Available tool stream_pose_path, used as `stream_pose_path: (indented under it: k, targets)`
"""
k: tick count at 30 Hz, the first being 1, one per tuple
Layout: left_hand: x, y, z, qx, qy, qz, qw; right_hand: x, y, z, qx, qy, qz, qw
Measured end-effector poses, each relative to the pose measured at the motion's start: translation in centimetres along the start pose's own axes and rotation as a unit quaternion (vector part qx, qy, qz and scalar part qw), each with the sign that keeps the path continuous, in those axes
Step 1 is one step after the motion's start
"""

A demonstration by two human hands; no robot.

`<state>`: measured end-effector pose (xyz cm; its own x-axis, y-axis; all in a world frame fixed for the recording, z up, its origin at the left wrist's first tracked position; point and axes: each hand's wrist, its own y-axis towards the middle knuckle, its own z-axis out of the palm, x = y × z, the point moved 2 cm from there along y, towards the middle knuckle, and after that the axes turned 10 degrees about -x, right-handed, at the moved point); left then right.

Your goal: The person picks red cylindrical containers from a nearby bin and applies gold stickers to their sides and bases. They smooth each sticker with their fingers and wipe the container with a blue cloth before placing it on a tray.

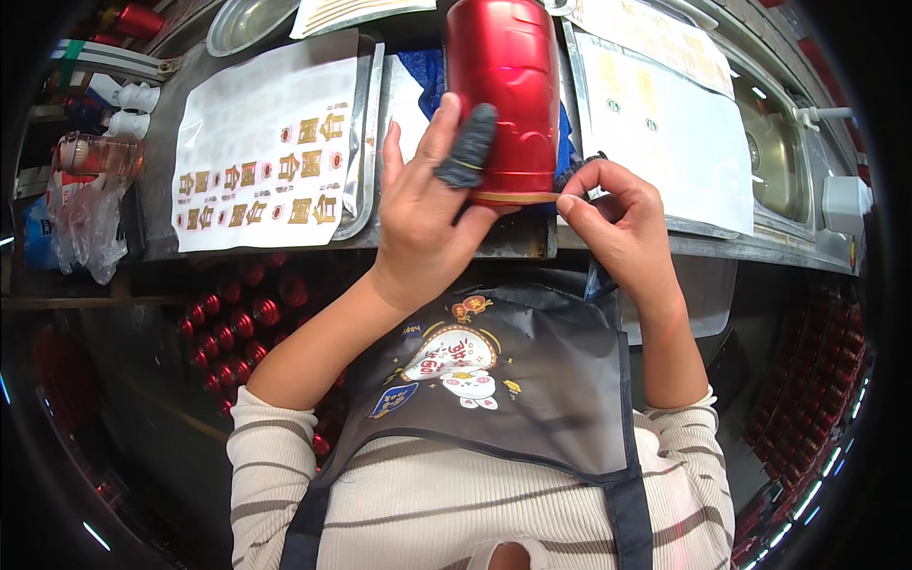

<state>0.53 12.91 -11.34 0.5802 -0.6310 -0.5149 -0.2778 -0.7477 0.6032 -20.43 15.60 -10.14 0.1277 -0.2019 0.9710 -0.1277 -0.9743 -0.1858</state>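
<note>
A glossy red metallic bottle (503, 95) lies on a blue cloth (427, 78) at the table's front, its near end toward me. My left hand (418, 214) is braced against the bottle's left side, thumb at the near rim, and one finger wears a dark grey cover (467, 147). Along that near rim runs a thin gold strip (518, 199). The strip's right end is pinched between the thumb and forefinger of my right hand (622, 223). A dark cover also shows on a right-hand finger, partly hidden behind the others.
On the left, a white sheet of gold and red transfers (261, 180) rests on a metal tray (366, 142). Another sheet, mostly bare, lies on the right (665, 176) beside a steel sink (777, 157). Several red bottles (237, 323) stand below the table. A clear plastic bag (87, 223) hangs at far left.
</note>
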Motion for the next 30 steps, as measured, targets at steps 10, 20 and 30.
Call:
stream_pose_path:
  k: [10,20,30]
  targets:
    - [0.5,-4.6,-1.6,0.040,0.037,0.020,0.998,0.6,-0.3,-0.9,-0.019,0.021,-0.004,1.000]
    - [0.0,-2.3,-2.2,0.058,0.065,0.112,0.990,-0.3,0.1,-0.7,-0.016,0.023,0.009,1.000]
    - [-3.1,1.4,0.5,0.014,0.126,0.176,0.976,-0.1,-0.2,-0.2,-0.002,-0.002,0.015,1.000]
